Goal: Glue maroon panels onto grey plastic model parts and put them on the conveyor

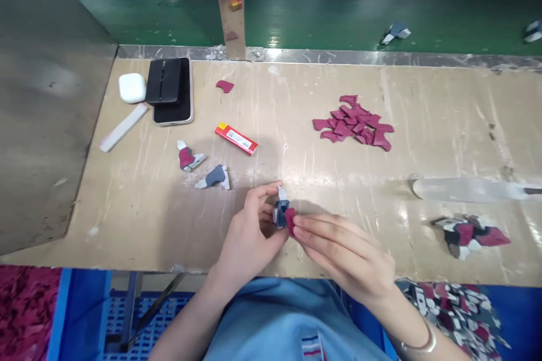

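Currently, in the head view, the left hand [249, 231] has its thumb and fingers curled around a small dark-blue and light-grey plastic part [280, 213], which sits nearer the person than the red, yellow-ended pack [236, 139] and to its right. The right hand [351, 248] pinches a curved maroon piece [290, 221] between closed fingertips, right at the plastic part's edge; whether the two touch is hard to tell. To the pack's left and slightly nearer the person lie a grey-and-maroon part [186, 157] and a grey-and-blue part [215, 176]. Farther left of the pack are a white strip [124, 127], a rounded white case [132, 88] and a black box [164, 80] resting on a black slab with a pale rim [173, 115]. Just beyond the pack, toward the green surface [322, 11], lies a single loose maroon piece [225, 86]. Well to the pack's right, maroon pieces form a loose pile [355, 124]; farther right and nearer the person are a translucent plastic cylinder [466, 188] and a cluster of grey, black and maroon parts [470, 237].
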### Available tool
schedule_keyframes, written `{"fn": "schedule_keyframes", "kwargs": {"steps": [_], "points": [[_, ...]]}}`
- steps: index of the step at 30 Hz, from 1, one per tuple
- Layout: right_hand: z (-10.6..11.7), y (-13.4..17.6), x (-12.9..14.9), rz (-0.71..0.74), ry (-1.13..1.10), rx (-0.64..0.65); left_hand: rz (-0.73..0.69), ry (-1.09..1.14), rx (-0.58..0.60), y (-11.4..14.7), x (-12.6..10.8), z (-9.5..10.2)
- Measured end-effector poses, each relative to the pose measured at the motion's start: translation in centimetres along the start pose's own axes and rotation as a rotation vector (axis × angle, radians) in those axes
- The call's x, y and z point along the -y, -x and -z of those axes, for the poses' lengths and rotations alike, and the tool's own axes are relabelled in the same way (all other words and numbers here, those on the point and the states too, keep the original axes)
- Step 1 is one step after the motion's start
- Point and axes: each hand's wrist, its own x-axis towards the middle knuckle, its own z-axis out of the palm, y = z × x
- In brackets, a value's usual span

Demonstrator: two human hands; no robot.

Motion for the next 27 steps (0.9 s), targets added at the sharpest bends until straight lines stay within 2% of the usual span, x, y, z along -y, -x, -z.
{"fn": "schedule_keyframes", "kwargs": {"steps": [4, 9, 13, 18, 23, 27], "points": [[-1.8, 0.2, 0.6, -0.010, 0.038, -0.059, -0.014, 0.000, 0.010, 0.2, -0.2, 0.0], [-2.4, 0.2, 0.0, -0.028, 0.027, -0.077, -0.033, 0.004, 0.013, 0.4, 0.2, 0.0], [-2.7, 0.0, -0.1, -0.114, -0.057, -0.093, -0.081, 0.050, -0.006, 0.5, 0.5, -0.1], [-2.8, -0.5, 0.1, -0.229, -0.188, -0.091, -0.139, 0.238, 0.020, 1.0, -0.1, 0.2], [-2.7, -0.4, 0.9, -0.285, -0.323, -0.100, -0.073, 0.479, 0.053, 1.0, -0.6, 0.5], [-3.3, 0.1, 1.4, -0.422, -0.558, -0.231, 0.023, 0.562, 0.075, 0.7, -0.8, 0.7]]}}
